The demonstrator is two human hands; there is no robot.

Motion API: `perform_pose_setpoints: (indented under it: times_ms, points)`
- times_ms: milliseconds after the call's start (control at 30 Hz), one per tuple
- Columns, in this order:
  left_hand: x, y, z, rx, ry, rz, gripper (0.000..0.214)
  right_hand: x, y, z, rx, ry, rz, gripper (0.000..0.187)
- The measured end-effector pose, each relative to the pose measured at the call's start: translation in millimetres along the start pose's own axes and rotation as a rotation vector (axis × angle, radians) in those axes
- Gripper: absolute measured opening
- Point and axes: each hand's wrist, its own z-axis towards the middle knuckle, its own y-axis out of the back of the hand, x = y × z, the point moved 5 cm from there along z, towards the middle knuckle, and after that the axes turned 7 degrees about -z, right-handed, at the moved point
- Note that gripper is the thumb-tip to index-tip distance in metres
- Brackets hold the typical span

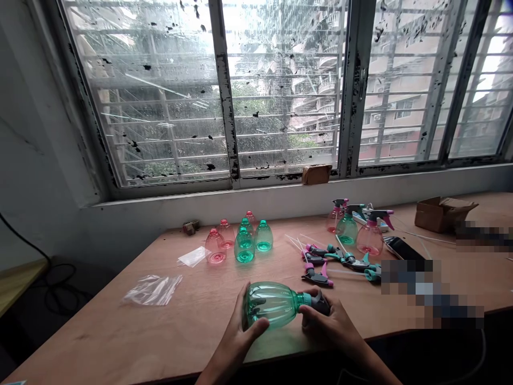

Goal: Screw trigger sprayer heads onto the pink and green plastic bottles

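Green spray bottle point(272, 303), held on its side between both hands, above the near part of the wooden table point(120, 342). Left hand point(245, 321): cupped round the base, thumb across the front. Right hand point(326, 320): fingers wrapped about the grey trigger head point(318, 304), thumb near the teal collar point(305, 299). Beyond: loose trigger sprayers point(317, 276), right; open-necked bottles point(263, 238), red and green; clear plastic bag point(154, 291), left.
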Motion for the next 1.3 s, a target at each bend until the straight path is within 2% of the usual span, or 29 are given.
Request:
perform_pose_setpoints:
  times_ms: [100, 267, 367, 500, 567, 733, 800, 967, 1033, 1200, 1300]
  points:
    - [-2.1, 1.3, 0.8, -0.016, 0.013, 0.045, 0.076, 0.6, -0.8, -0.2, 0.015, -0.004, 0.012, 0.036]
    - [-1.2, -6.3, -0.6, 0.06, -0.013, -0.066, 0.098, 2.4, 2.2, 0.0, -0.022, 0.005, 0.014, 0.037]
    - [1.5, -4.0, -0.7, 0.037, -0.034, -0.056, 0.102, 3.5, 0.8, -0.7, -0.009, -0.005, -0.007, 0.038]
    - [3.0, 2.8, 1.0, -0.01, 0.002, 0.021, 0.081, 5.1, -1.9, -1.2, 0.018, -0.011, -0.026, 0.037]
    - [2.1, 2.8, 1.5, -0.001, 0.009, 0.029, 0.079, 4.7, -1.5, -0.5, 0.016, -0.011, -0.025, 0.037]
    - [1.1, -5.8, -0.6, 0.084, -0.032, -0.086, 0.099, 0.4, 3.7, 2.4, -0.044, -0.001, -0.028, 0.039]
    - [1.3, -6.1, -1.3, 0.08, -0.049, -0.087, 0.102, -1.0, 3.5, 3.0, -0.035, -0.004, -0.027, 0.039]
    - [0.6, 2.3, 0.5, -0.039, -0.011, -0.008, 0.077, 1.7, 0.0, 1.9, 0.009, -0.009, -0.014, 0.041]
    - [-1.6, 3.1, 1.3, -0.051, -0.01, 0.02, 0.074, 3.3, -1.2, 1.4, 0.023, -0.012, -0.01, 0.041]
    - [-3.9, -4.9, 0.5, 0.061, -0.03, -0.081, 0.092, 4.6, 1.0, 1.7, -0.017, 0.004, -0.028, 0.043]
    - [-1.8, -4.6, -0.6, 0.056, -0.048, -0.094, 0.095, 5.9, 0.5, 2.0, -0.01, 0.019, -0.023, 0.041]
